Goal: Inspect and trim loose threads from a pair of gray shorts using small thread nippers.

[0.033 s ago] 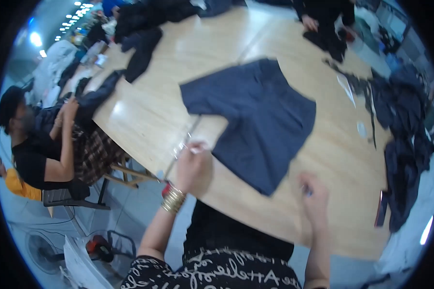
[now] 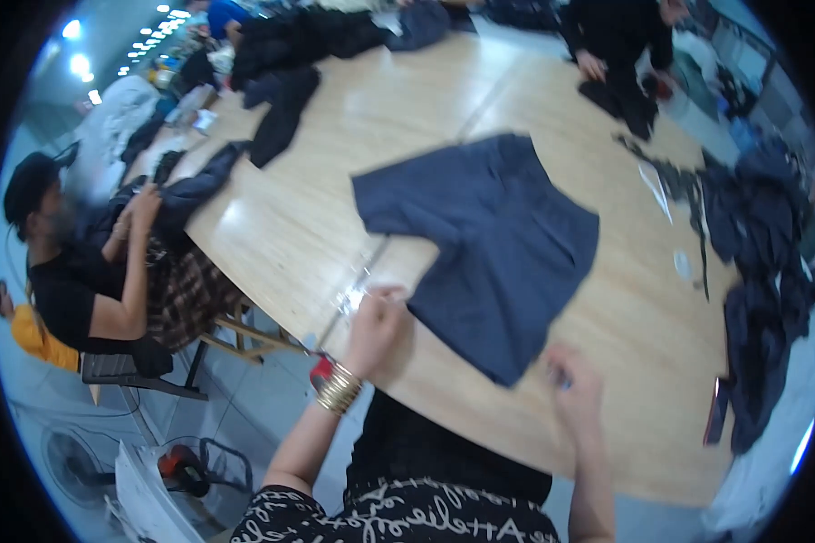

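Observation:
Dark blue-grey shorts point(image 2: 493, 244) lie spread on the pale wooden table in front of me, waistband to the right and legs toward the left and near side. My left hand point(image 2: 380, 330) is closed beside the near leg, above the table's near edge; a bit of shiny clear plastic point(image 2: 351, 299) is at its fingers, and I cannot tell if it is gripped. Gold bangles circle that wrist. To the right of the near leg hem, my right hand point(image 2: 578, 385) is curled around something small and bluish, too blurred to name.
Dark garments are heaped along the table's right side point(image 2: 756, 262) and far edge point(image 2: 312, 36). A paper-like white strip point(image 2: 656, 190) and a dark flat object point(image 2: 716, 412) lie at right. One person point(image 2: 91, 271) sits at left; another point(image 2: 616, 41) stands opposite. A fan point(image 2: 72, 462) is on the floor.
The whole view has shifted, so the table and shorts appear lower. My right hand has come slightly closer to the shorts' near leg. The shorts keep their shape.

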### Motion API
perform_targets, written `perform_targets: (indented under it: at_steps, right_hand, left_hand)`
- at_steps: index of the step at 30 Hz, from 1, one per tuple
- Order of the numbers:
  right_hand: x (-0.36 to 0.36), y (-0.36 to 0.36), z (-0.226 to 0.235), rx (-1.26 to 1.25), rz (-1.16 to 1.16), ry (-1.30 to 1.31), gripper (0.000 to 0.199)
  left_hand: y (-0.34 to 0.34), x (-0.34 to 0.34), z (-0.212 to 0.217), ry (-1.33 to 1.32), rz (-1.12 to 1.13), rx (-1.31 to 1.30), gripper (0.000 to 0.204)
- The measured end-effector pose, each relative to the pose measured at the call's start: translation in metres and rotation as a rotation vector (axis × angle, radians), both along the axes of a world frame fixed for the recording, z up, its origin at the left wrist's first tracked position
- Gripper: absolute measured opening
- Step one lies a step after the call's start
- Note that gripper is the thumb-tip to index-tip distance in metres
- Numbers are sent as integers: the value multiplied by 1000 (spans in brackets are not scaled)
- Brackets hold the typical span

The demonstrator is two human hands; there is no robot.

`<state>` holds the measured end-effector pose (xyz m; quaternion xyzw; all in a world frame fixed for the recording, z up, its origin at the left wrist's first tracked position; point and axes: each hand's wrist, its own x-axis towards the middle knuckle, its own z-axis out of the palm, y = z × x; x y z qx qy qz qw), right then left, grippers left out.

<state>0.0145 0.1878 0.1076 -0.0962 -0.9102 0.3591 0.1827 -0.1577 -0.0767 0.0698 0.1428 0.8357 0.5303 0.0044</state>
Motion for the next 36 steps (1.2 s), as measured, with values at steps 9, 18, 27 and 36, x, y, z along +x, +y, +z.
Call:
perform_targets:
  at_steps: [9,18,27,36]
  right_hand:
    - [-13,-60,-27,123,97,-47,26]
    - [-6,-33,-44,21,1,0,21]
    - [1,-38,-44,93,-33,29,25]
    - [1,-41,-41,108,-29,68,24]
  left_hand:
    - [19,22,-4,224,-55,-224,39]
    - [30,12,-11,193,19,-172,34]
    - [30,11,-22,272,34,-276,20]
    - [29,13,-22,259,34,-297,19]
